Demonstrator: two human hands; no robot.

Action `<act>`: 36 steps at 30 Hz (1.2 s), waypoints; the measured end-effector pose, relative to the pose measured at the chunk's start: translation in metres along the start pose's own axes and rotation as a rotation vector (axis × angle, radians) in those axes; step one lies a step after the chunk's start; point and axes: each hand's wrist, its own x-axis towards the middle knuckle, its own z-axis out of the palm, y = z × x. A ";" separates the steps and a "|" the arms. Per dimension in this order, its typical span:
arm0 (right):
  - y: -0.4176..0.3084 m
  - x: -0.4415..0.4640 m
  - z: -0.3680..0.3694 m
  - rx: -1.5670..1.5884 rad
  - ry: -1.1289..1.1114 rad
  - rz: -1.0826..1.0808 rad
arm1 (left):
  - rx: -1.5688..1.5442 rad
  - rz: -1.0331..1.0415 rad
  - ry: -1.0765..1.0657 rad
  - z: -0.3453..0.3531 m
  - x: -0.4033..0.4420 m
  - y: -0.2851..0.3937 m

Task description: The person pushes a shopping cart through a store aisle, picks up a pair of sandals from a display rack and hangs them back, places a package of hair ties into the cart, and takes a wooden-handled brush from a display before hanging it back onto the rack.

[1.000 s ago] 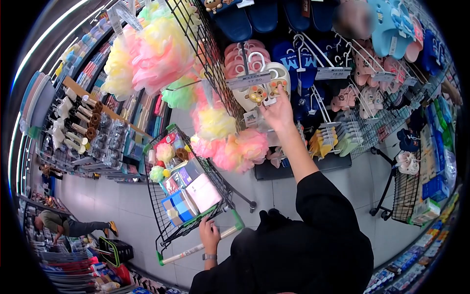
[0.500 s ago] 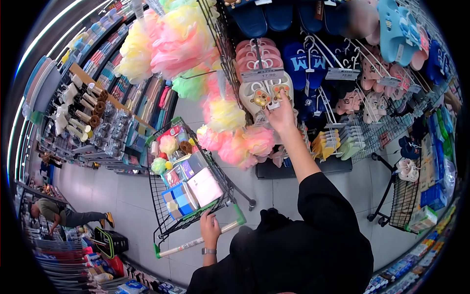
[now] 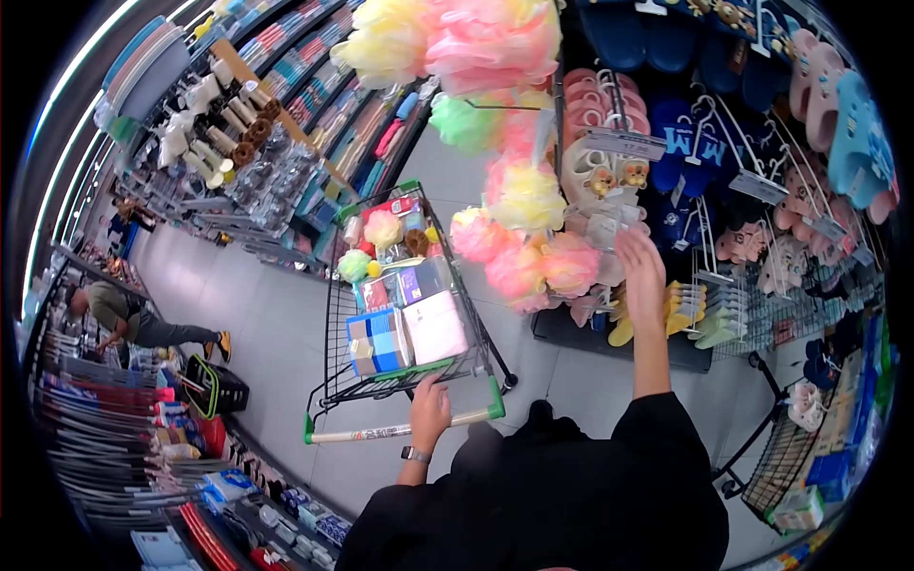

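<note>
My left hand [image 3: 430, 411] is closed round the handle [image 3: 371, 434] of a wire shopping cart [image 3: 328, 357]. In the cart lie a blue-and-brown checked pack [image 3: 378, 343], a pale pink pack [image 3: 434, 325], a purple box and several bath puffs. My right hand [image 3: 643, 266] is raised at the slipper rack, fingers stretched out and slightly blurred. It is just below the cream slippers with bear faces [image 3: 617, 177], beside other whitish slippers [image 3: 604, 224]; whether the fingertips touch these I cannot tell. Nothing shows in that hand.
Pastel bath puffs [image 3: 528, 190] hang left of the slippers. Blue slippers [image 3: 687, 157] and yellow slippers [image 3: 684, 306] hang to the right. Another cart [image 3: 771, 476] stands at the far right. A person [image 3: 133, 319] bends at the left shelves near a black basket [image 3: 217, 385].
My right hand has let go of the bear-face slippers and dropped lower. The view has turned, so the rack and cart appear further right. My left hand stays on the cart handle.
</note>
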 end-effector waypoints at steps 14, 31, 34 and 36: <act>0.194 -0.223 0.020 -1.020 -0.787 0.398 | -0.031 -0.032 -0.009 -0.022 -0.001 -0.016; 0.264 -0.279 0.092 -1.661 -0.361 0.390 | -0.103 0.276 -0.692 -0.108 -0.030 -0.126; 0.276 -0.308 0.097 -1.700 -0.272 0.376 | -0.115 0.268 -0.713 -0.120 -0.040 -0.146; 0.279 -0.326 0.111 -1.680 -0.240 0.318 | -0.139 0.306 -0.728 -0.127 -0.047 -0.162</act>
